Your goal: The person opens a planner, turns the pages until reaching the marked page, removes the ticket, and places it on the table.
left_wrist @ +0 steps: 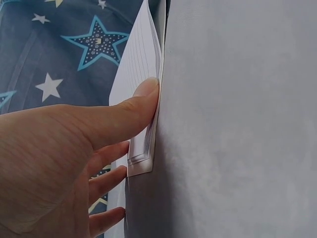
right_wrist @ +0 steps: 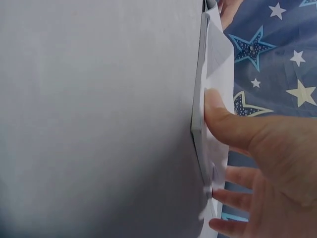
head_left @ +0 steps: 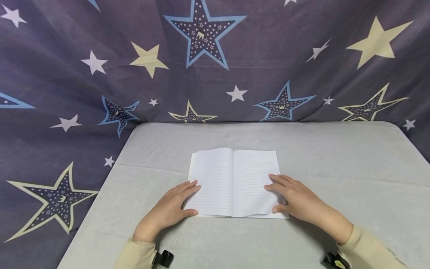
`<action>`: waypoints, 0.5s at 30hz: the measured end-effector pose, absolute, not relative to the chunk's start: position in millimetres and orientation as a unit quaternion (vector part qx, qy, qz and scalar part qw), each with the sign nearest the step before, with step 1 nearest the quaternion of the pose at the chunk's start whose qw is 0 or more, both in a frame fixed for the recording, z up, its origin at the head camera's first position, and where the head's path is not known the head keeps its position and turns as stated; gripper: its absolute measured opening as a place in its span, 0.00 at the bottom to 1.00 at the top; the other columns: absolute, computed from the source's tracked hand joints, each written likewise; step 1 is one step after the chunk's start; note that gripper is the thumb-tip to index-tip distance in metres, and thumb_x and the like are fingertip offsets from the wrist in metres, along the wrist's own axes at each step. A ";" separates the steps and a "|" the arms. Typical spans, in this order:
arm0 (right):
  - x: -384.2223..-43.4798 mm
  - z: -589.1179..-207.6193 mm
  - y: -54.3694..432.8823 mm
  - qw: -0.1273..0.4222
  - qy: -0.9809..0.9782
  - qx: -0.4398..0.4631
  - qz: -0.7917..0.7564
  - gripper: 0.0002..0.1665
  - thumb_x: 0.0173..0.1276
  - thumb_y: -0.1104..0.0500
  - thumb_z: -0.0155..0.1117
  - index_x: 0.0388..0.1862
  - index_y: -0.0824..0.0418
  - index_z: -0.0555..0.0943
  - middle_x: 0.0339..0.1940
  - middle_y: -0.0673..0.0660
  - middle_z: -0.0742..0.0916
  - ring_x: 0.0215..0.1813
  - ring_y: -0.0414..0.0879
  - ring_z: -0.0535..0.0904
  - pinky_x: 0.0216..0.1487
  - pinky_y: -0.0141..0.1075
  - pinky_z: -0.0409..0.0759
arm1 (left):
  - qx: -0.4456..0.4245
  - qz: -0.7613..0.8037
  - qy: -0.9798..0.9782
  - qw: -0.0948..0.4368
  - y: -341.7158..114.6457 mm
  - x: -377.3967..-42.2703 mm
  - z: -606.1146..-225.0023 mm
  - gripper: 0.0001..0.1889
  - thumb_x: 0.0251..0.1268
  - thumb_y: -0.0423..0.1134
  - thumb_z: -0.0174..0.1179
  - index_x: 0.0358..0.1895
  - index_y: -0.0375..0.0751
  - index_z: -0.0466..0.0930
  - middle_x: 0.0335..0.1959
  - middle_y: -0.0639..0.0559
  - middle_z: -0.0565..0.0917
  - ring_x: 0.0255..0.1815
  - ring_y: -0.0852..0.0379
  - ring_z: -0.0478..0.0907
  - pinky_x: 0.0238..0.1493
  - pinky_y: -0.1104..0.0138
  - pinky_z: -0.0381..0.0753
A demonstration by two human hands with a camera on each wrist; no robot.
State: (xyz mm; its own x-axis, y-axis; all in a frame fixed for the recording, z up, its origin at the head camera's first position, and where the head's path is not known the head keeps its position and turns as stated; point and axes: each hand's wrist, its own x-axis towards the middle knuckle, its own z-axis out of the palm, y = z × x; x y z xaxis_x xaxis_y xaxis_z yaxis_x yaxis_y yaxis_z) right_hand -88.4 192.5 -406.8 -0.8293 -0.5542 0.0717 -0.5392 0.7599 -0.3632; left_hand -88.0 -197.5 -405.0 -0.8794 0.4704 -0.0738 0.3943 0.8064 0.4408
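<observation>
Notebook (head_left: 233,183) lies open & flat on the grey table (head_left: 336,160), R & L pgs both showing ruled lines, no writing that I can make out. L hand (head_left: 168,211) is at the notebook's left edge, R hand (head_left: 302,198) at its right edge. L thumb (left_wrist: 131,114) rests on the notebook's lower left corner, fingertips on the left pg nr its outer edge; fingers are apart, slightly bent, not clamped on anything I can see. R thumb (right_wrist: 228,121) touches the right pg nr the notebook's lower right corner, index & middle tips on that pg a bit higher; fingers also spread, w/ gaps btwn them. Can't tell if the R thumb has a sheet caught under it.

Bottom edge of the top right sheet (head_left: 260,210) bows up a little off the notebook, just beside the R thumb, so the pgs there aren't quite flat.

Step in hand, my guess: steadying the open notebook from both sides, or smoothing/fingering that right sheet. Next move prob. calls for L hand to keep light pressure on the left pg while R hand either presses the bowed edge down or takes one sheet by its corner. Risk: several thin pgs coming up together, or a crease nr the notebook's lower right corner if R thumb pushes inward. Sleeves (head_left: 369,250) sit below the notebook, well apart from it; starry cloth (head_left: 262,45) hangs beyond its top edge.
</observation>
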 end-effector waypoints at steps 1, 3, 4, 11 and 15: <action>-88.6 -407.0 191.2 0.014 0.939 -0.291 -0.186 0.36 0.53 0.48 0.78 0.61 0.58 0.81 0.70 0.64 0.74 0.69 0.64 0.69 0.62 0.62 0.70 | 0.227 0.211 0.946 0.090 -197.6 -87.8 -405.1 0.37 0.56 0.46 0.73 0.70 0.41 0.71 0.73 0.45 0.68 0.73 0.41 0.62 0.70 0.44 0.62; -88.6 -407.5 188.6 -0.002 0.940 -0.288 -0.184 0.35 0.54 0.48 0.77 0.60 0.59 0.81 0.68 0.65 0.76 0.67 0.64 0.71 0.61 0.61 0.72 | 0.227 0.211 0.947 0.090 -197.9 -87.8 -405.6 0.38 0.56 0.46 0.73 0.70 0.41 0.71 0.73 0.45 0.68 0.73 0.41 0.62 0.70 0.44 0.62; -88.8 -408.3 187.4 -0.013 0.941 -0.285 -0.184 0.34 0.54 0.48 0.77 0.59 0.59 0.81 0.66 0.65 0.77 0.66 0.64 0.72 0.60 0.60 0.72 | 0.227 0.211 0.946 0.090 -198.0 -87.9 -406.0 0.38 0.56 0.46 0.73 0.70 0.41 0.71 0.73 0.46 0.68 0.74 0.41 0.62 0.70 0.44 0.61; -93.5 -412.3 177.9 -0.086 0.944 -0.231 -0.220 0.47 0.51 0.48 0.80 0.66 0.67 0.73 0.69 0.72 0.72 0.65 0.68 0.71 0.62 0.61 0.72 | 0.231 0.211 0.945 0.091 -197.9 -88.9 -407.0 0.37 0.56 0.47 0.72 0.70 0.41 0.71 0.73 0.46 0.68 0.74 0.42 0.62 0.70 0.44 0.61; -93.8 -403.3 169.2 -0.075 0.938 -0.196 -0.277 0.59 0.55 0.47 0.78 0.76 0.69 0.58 0.75 0.73 0.63 0.71 0.68 0.63 0.68 0.61 0.65 | 0.228 0.208 0.947 0.092 -198.2 -88.9 -406.6 0.37 0.56 0.47 0.72 0.70 0.41 0.71 0.73 0.46 0.68 0.74 0.42 0.61 0.70 0.44 0.61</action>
State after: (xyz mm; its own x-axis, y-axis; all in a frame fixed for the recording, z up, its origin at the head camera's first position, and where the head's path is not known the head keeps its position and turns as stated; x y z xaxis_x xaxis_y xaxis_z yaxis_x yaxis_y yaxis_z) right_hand -93.8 169.2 -403.3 -0.9118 -0.3265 0.2490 -0.4094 0.7698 -0.4897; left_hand -88.9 -198.2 -406.6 -0.8789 0.4705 -0.0793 0.3938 0.8092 0.4360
